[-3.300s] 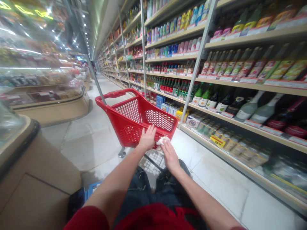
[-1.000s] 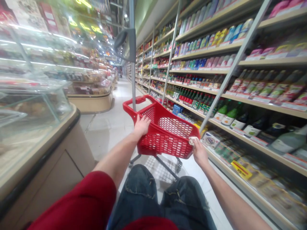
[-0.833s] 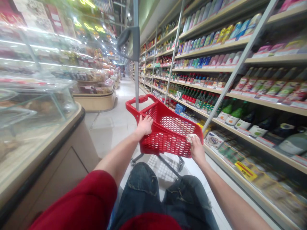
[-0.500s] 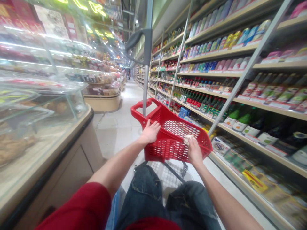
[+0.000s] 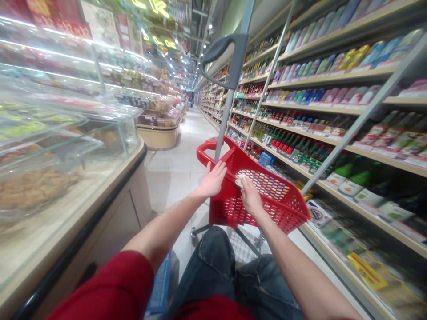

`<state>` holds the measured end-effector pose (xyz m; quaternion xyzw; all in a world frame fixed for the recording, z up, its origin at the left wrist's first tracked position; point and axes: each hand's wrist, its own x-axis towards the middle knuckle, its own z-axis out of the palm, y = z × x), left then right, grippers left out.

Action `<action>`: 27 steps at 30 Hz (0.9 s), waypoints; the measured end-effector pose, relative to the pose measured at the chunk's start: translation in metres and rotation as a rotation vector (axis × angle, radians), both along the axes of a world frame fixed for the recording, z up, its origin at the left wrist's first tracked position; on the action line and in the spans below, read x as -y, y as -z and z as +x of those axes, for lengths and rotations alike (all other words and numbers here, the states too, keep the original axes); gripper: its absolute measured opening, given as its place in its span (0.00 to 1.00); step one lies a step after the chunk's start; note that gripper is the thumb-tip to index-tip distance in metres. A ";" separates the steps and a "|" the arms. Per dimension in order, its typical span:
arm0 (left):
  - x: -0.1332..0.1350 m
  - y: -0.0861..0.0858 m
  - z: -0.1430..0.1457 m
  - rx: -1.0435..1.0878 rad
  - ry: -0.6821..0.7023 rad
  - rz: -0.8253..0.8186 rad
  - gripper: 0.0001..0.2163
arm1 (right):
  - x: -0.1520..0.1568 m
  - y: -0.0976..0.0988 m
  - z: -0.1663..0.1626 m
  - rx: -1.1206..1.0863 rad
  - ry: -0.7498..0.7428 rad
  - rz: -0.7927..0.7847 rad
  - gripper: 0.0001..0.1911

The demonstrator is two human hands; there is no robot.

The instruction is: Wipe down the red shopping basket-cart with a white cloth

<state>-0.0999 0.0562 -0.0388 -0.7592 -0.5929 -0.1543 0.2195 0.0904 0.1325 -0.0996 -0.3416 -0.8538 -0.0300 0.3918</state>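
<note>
- While the right hand (image 5: 251,195) has the crumpled off-white wad (image 5: 240,180) up against the near rim of the red perforated-plastic shopping cart (image 5: 283,215), I'd call the work in progress, not finished.
- Done so far: wad gripped and on the plastic, close to the left hand (image 5: 213,178). My read, not a measurement.
- Left: can't tell. Nothing separates a covered stretch of rim from an uncovered one; far wall and front end have no hand on them.
- Right hand: fingers narrowed onto the wad. Cloth or tissue, too blurred to say.
- Left hand: fingers extended and somewhat spread, laid on the near side toward the handle end. Not wrapped round anything visible; looks like bracing.
- Cart location: on the pale tiled floor (image 5: 163,178), just ahead of the person's knees in dark blue denim (image 5: 215,251), between the glass-topped food counter at left and the beige drinks shelving (image 5: 367,214) at right.
- Cart look: glossy red, rows of holes in the walls, loop-shaped handle end pointing up-left, dark metal underframe (image 5: 247,242). Upright. No dirt or streaks I can resolve.
- Wad look: small, rumpled, mostly hidden by fingers.
</note>
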 end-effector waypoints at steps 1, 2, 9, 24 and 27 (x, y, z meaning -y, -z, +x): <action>0.002 -0.005 -0.007 -0.011 -0.010 0.003 0.26 | 0.000 -0.002 0.000 0.008 0.017 -0.013 0.27; 0.005 -0.010 -0.014 -0.034 0.004 -0.013 0.25 | 0.000 -0.004 0.003 0.014 0.041 -0.034 0.27; 0.012 -0.022 -0.026 -0.044 0.032 -0.154 0.29 | -0.003 -0.011 0.011 0.016 0.084 -0.077 0.24; -0.011 -0.017 -0.010 -0.029 0.082 -0.143 0.31 | -0.017 -0.008 0.000 -0.073 -0.055 -0.030 0.20; -0.021 -0.012 0.009 -0.060 0.076 -0.178 0.28 | -0.014 0.000 0.020 -0.064 0.052 -0.012 0.21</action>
